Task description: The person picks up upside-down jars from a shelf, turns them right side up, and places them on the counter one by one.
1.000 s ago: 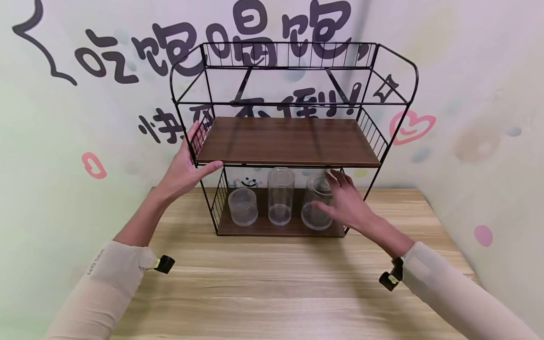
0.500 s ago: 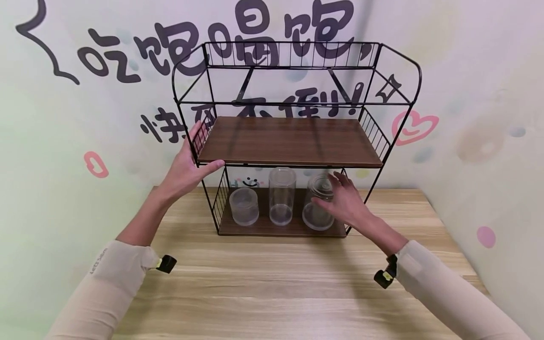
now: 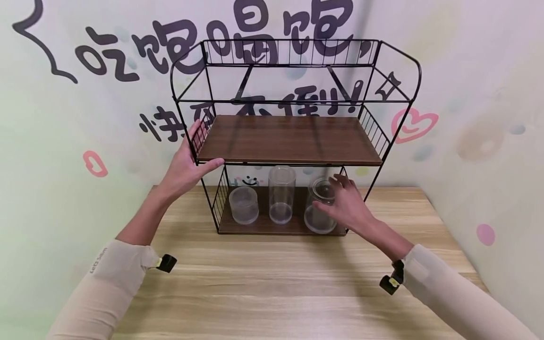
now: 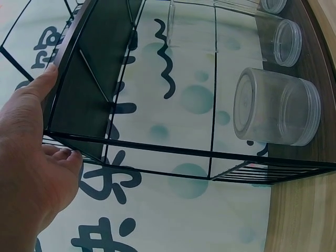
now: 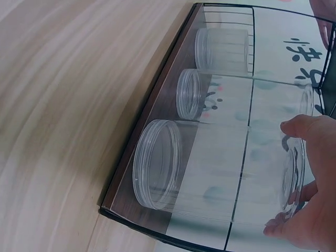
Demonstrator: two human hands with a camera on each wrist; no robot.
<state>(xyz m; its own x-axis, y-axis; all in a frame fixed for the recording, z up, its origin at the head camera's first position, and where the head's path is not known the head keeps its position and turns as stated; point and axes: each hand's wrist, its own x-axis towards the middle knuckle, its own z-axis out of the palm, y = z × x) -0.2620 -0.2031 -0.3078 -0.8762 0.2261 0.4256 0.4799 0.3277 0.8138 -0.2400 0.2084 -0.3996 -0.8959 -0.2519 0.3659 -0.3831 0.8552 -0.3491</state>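
Observation:
A black wire rack (image 3: 289,139) with brown wooden shelves stands on the table. My left hand (image 3: 184,160) grips its left side at the middle shelf, thumb over the front edge and fingers outside the side bars. On the bottom shelf, my right hand (image 3: 352,205) holds the wide clear jar (image 3: 318,218) at the right, fingers and thumb round its upper end. In the right wrist view, the thumb and fingertips lie on opposite sides of this jar (image 5: 210,168). Left of it stand a tall narrow clear jar (image 3: 281,193) and a short cloudy jar (image 3: 243,210).
The light wood table (image 3: 272,283) extends in front of the rack. Behind is a pale wall (image 3: 471,94) with large black lettering and painted hearts. The middle shelf sits close above the tall jar, and side bars flank the bottom shelf.
The wide jar has shifted slightly right and toward the front, its top now leaning differently. My right hand has moved slightly with it. The left hand keeps its hold on the rack.

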